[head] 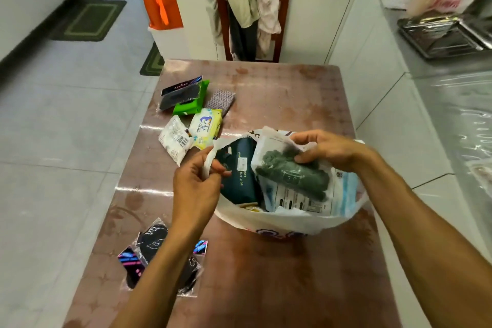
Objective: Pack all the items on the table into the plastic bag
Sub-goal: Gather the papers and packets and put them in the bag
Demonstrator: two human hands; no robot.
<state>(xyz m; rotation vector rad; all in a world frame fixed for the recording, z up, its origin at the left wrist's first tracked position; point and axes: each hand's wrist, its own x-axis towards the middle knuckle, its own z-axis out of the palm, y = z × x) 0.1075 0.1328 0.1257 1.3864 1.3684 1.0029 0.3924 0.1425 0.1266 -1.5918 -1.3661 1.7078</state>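
Fingers of left hand [195, 181] curled, pinching the left rim/handle of the white plastic bag [279, 224], pulling it outward, prob to keep the mouth wide so stuff drops in w/o snagging. Right hand [328, 150] fingers + thumb pinch the top edge of a clear pouch w/ dark green fabric [292, 176], which sits tilted over the bag opening, lower part already inside; looks like mid-insert, held by the upper corner so it can slide down.

Bag stands on the table [279, 88] near centre-right, mouth up, already fairly full: dark teal pack [241, 170] upright on the left side, a light blue packet [346, 194] at the right wall, other bits under them, can't ID.

Still on the table, left of bag: white pack w/ barcode [174, 140] just beside the bag rim, yellow-white wipes pack [206, 126] touching it, green pack [190, 104] w/ a black carded item [179, 93] lying on top, grey knit piece [221, 100] beside those. Near edge, under the left forearm: black masks in clear sleeves [153, 237], partly hidden.

Judgement: task maybe half done; 6ish items left, bag space getting tight so the remaining ones may need pushing down
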